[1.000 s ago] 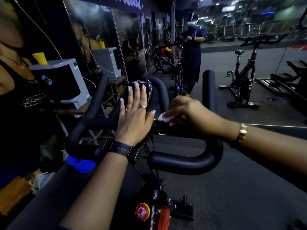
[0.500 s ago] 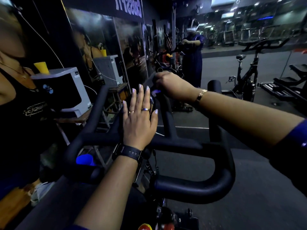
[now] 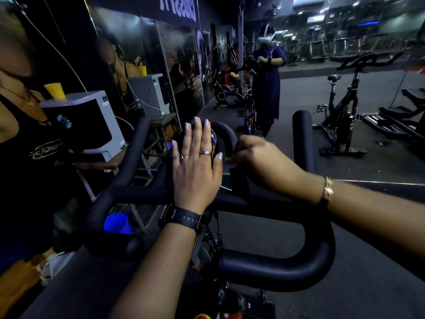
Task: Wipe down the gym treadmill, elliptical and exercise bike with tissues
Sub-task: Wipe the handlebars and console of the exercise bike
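Wiping under way: our left hand [image 3: 195, 171] flat at the centre of the black foam-padded exercise bike handlebar [image 3: 276, 270], right hand [image 3: 264, 164] curled round its inner loop; treadmill, elliptical likely to come.

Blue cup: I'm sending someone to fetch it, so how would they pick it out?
Start at the near exercise bike's black handlebar. The blue cup shows just below its left-hand bar. The yellow cup stands higher, atop the white box.
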